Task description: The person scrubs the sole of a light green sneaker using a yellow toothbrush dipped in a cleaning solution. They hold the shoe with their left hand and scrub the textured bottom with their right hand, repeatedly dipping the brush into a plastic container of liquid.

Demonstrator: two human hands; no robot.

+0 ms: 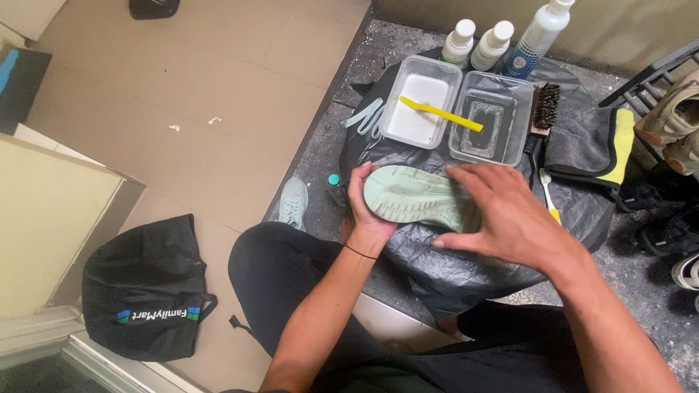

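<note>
You are gripping one pale green shoe [415, 195], sole up, over the black plastic sheet [466, 262] — your left hand [366, 211] curling around its toe, your right hand [502, 211] lying spread across its heel. Farther off are sitting two clear tubs [502, 98] — and three bottles [489, 45].
</note>
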